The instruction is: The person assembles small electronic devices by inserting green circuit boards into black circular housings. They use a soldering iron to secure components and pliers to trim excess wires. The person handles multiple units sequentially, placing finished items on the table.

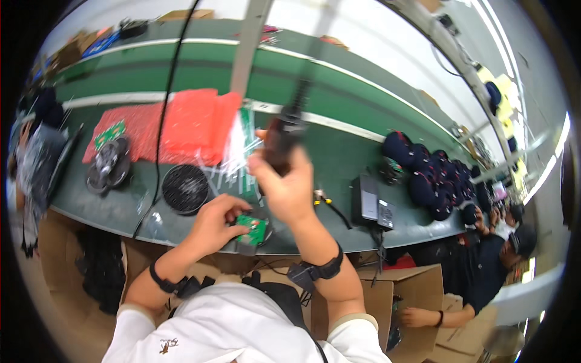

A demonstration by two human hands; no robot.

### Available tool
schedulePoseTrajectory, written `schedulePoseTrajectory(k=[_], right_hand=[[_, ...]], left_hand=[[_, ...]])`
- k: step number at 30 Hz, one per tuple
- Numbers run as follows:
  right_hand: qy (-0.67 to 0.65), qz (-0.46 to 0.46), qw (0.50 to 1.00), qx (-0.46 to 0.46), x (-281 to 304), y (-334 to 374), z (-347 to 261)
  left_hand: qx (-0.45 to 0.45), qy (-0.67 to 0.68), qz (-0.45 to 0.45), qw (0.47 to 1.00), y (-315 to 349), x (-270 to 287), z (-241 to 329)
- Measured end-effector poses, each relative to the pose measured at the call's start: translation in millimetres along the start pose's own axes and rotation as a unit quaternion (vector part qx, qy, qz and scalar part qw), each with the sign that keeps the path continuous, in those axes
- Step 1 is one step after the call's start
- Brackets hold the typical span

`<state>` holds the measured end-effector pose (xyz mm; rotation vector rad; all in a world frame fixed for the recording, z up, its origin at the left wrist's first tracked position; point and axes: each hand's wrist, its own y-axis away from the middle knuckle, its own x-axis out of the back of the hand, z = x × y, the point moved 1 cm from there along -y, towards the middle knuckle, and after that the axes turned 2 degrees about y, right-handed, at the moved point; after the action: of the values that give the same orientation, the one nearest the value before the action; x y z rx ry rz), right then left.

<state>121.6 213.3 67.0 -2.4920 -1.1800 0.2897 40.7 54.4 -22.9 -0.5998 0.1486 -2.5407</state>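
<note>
My left hand (218, 224) rests at the table's near edge, its thumb and fingers closed on a small green circuit board (253, 230). A dark part, too unclear to name, sits around the board. My right hand (289, 184) is raised just right of it and wrapped around a dark electric screwdriver (283, 139). The screwdriver is smeared by motion, and a coiled cord runs up from it. Its tip is hidden by my hand. Left of my left hand stands a round black dish (184, 189) full of small dark pieces.
Red bubble wrap (196, 130) and white strips (239, 148) lie behind the dish. Clear round parts (109, 163) sit at left; a black cable (166, 103) hangs down. To the right are a grey box (367, 202), dark rounded housings (423, 172) and a co-worker (484, 272) beside cartons (417, 302).
</note>
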Motion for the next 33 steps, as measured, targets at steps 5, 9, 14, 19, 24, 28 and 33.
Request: schedulePoseTrajectory(k=[5, 9, 14, 19, 24, 28, 33], right_hand=[[0.496, -0.124, 0.859, 0.027, 31, 42, 6], [0.242, -0.193, 0.926, -0.214, 51, 79, 18], [0.093, -0.047, 0.948, -0.301, 107, 75, 11], [0.123, 0.154, 0.972, -0.130, 211, 24, -7], [0.162, 0.349, 0.912, -0.140, 386, -20, 34], [0.509, 0.267, 0.807, -0.138, 433, -23, 58], [0.582, 0.137, 0.799, -0.067, 410, -5, 51]], left_hand=[[0.033, 0.069, 0.038, 0.996, 12, 7, -11], [0.018, 0.118, 0.037, 0.992, 13, 0, -2], [-0.036, 0.054, 0.092, 0.994, 23, 7, 4], [-0.024, -0.052, 0.072, 0.996, 28, 16, 1], [-0.028, -0.072, 0.044, 0.996, 20, 11, 6], [-0.043, -0.097, 0.031, 0.994, 22, 10, 3], [-0.053, -0.120, 0.040, 0.991, 23, 9, 6]])
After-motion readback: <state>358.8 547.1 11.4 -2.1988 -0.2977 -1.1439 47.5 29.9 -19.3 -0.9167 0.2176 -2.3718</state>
